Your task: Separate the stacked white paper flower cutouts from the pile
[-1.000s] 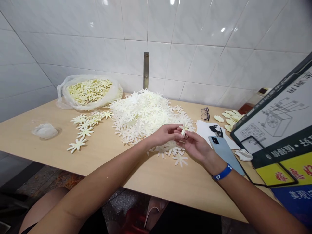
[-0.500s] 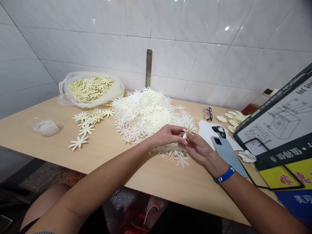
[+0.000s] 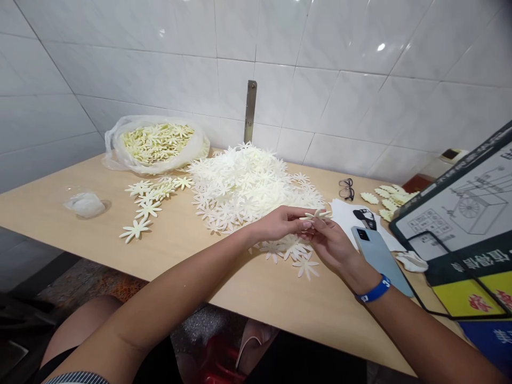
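A pale, flower-shaped piece point(image 3: 319, 214) with narrow petals is pinched between my two hands, tilted almost edge-on. My left hand point(image 3: 285, 223) closes on its left side, fingertips and thumb together. From the right, my right hand point(image 3: 332, 240) grips it between thumb and fingers; the fingertips are partly hidden. Just behind and to the left spreads a large heap of white flower pieces point(image 3: 248, 186). Some loose flower pieces point(image 3: 307, 265) lie on the table below my hands. A blue band point(image 3: 375, 289) circles my right wrist.
Left on the table point(image 3: 176, 256) are a plastic bag point(image 3: 202, 149) of yellowish flowers, several yellowish flowers point(image 3: 148, 208) and a small clear bag point(image 3: 85, 205). At right are glasses point(image 3: 346, 189), a phone point(image 3: 382, 261), white paper point(image 3: 340, 212), leaf-like pieces point(image 3: 388, 202) and a large printed box point(image 3: 460, 213).
Between my fingers the flower piece has turned, from petals pointing upward to lying nearly flat. The whole view has shifted slightly, so things appear a little further right.
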### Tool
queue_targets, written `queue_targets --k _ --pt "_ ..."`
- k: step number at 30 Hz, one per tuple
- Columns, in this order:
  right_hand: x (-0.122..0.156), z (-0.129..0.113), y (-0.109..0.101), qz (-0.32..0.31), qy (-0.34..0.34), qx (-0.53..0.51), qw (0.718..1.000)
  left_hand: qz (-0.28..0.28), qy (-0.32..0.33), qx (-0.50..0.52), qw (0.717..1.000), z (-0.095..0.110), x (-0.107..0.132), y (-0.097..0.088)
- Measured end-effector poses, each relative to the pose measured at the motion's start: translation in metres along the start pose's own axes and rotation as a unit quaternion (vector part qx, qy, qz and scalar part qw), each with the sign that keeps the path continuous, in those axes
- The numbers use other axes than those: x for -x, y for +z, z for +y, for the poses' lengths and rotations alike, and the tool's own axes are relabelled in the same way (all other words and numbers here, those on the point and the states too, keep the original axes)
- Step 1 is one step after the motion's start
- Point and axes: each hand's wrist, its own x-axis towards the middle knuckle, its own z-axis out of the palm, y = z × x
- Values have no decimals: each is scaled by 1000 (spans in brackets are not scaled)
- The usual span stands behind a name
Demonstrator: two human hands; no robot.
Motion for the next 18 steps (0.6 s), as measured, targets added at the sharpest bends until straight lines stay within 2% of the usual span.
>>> queue_targets --k 5,10,14,18 --pt "-1 -4 0 1 -4 -18 1000 17 -18 65 998 -2 -1 -7" --pt "0 -9 2 -14 1 17 1000 15 -25 52 998 3 1 -10" --pt "0 -10 2 -24 4 77 997 16 -12 26 999 2 2 -7" --pt "1 -6 2 -16 -23 187 982 14 0 -36 999 1 3 -2"
